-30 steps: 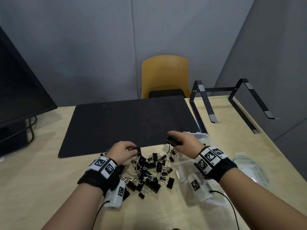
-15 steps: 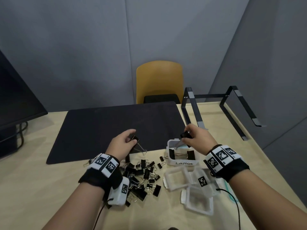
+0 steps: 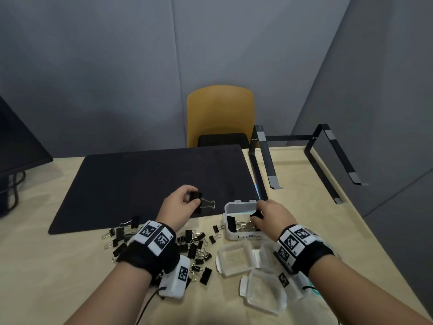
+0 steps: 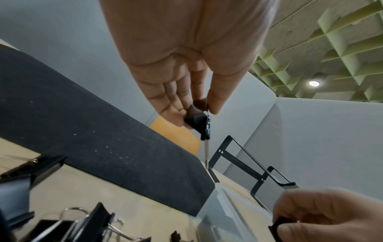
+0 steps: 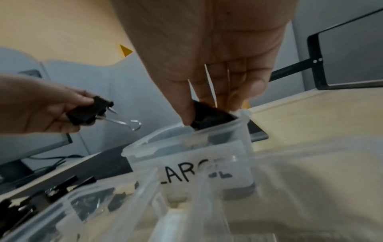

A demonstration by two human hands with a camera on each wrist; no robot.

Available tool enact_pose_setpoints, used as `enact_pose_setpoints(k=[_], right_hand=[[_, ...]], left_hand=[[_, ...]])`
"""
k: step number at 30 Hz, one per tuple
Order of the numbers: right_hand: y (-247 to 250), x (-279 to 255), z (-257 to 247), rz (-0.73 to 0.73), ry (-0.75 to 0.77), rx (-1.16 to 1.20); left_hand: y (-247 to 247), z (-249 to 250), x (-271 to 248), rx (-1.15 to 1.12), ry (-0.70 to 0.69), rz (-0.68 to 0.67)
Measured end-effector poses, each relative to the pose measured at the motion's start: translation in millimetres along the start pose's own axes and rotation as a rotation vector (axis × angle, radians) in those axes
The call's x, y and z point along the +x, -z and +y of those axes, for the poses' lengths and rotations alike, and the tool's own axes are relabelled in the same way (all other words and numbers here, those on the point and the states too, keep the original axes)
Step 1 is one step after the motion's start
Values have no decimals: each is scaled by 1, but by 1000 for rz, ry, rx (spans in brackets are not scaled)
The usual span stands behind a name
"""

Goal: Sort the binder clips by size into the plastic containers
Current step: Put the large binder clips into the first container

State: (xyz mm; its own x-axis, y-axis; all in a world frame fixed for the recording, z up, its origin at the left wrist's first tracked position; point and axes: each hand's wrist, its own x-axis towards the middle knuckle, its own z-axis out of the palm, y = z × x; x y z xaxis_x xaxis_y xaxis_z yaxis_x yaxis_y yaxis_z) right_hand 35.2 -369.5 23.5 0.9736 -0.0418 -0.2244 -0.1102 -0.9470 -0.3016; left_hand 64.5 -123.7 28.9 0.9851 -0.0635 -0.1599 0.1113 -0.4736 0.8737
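A clear plastic container marked LARGE point(image 3: 243, 236) point(image 5: 199, 163) stands on the table with large black binder clips point(image 3: 232, 223) inside. My right hand point(image 3: 260, 213) point(image 5: 207, 104) pinches a large black clip point(image 3: 256, 215) point(image 5: 209, 117) just above the container's far right corner. To the left, my left hand point(image 3: 187, 200) point(image 4: 199, 113) grips another large black clip point(image 3: 199, 202) point(image 4: 196, 121) point(image 5: 89, 113) over the mat's front edge, wire handles pointing right. A pile of black clips of mixed size point(image 3: 194, 252) lies beneath my left wrist.
Two shallow clear containers point(image 3: 234, 259) point(image 3: 264, 289) lie in front of the LARGE one. A dark mat point(image 3: 150, 184) covers the table's middle. A black metal stand point(image 3: 304, 158) sits far right, a yellow chair point(image 3: 220, 113) behind, a monitor point(image 3: 18, 146) at left.
My right hand carried its clip from the pile to the LARGE container and lowered it to the rim. My left hand lifted a large clip out of the pile.
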Motion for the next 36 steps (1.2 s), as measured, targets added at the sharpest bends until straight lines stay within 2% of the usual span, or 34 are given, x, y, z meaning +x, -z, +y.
enact_pose_setpoints(k=[8, 18, 22, 30, 36], right_hand=[[-2, 8, 6, 20, -30, -7], [-3, 12, 21, -52, -75, 75], [-5, 13, 24, -108, -105, 90], [-4, 19, 25, -107, -106, 52], [-4, 18, 27, -117, -113, 74]], left_hand=[[-16, 7, 0, -75, 5, -36], [-40, 14, 0, -53, -33, -84], [-52, 16, 5, 85, -12, -80], [-69, 29, 7, 385, -56, -191], [-82, 34, 7, 541, -68, -206]])
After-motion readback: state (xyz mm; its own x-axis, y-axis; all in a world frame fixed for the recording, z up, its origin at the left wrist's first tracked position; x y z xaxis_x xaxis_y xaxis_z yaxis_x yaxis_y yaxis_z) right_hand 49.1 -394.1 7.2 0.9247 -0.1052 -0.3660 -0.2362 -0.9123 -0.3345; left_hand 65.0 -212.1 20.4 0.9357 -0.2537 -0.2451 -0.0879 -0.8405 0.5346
